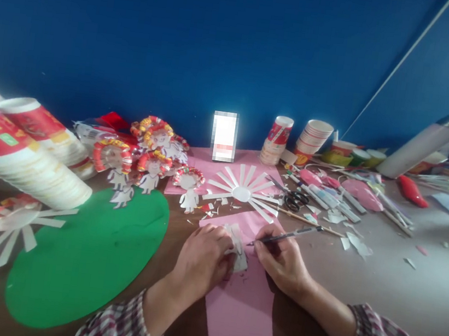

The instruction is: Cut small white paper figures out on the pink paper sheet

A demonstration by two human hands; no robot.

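My right hand (284,261) is closed in a writing grip round a slim pen (292,235), its tip close to the pink paper (240,319). Beside it, my left hand (203,253) has curled fingers holding a small white paper piece (240,258) against that paper. The fingers hide part of the white piece. Just beyond the hands lies a cut paper cup (241,193), its side fanned out in white strips. Left of it is a paper doll figure (189,199) with a red and yellow ring round its head.
A green oval sheet (92,261) lies at left, near stacked paper cups (42,171) and more paper figures (151,172). Black-handled scissors (297,200), markers (324,196) and white scraps (357,244) are spread at right. Upright cup stacks (313,141) stand by the blue wall (184,36).
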